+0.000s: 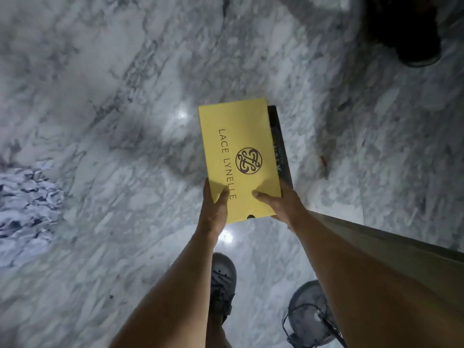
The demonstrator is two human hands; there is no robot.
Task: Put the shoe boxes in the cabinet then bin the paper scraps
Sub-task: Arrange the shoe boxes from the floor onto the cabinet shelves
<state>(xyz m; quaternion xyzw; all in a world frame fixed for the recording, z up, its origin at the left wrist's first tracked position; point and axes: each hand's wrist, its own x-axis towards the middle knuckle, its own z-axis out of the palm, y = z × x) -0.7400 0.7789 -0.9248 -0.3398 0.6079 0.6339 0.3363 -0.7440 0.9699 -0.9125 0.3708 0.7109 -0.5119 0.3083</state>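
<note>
A dark box (pixel 279 144) is peeking out along the right edge of the yellow LACE LYNELLE shoe box (pixel 238 156), its lettering too blurred to read, and the pale crumpled heap (pixel 25 207) at far left is running off the frame, too soft to name for sure. The left hand (pixel 215 204) is gripping the yellow box's near-left corner, thumb on the lid, while the right hand (pixel 281 204) is clasping the near-right corner, thumb across the lid, fingers hidden underneath, both boxes held above the marble floor (pixel 100 96).
</note>
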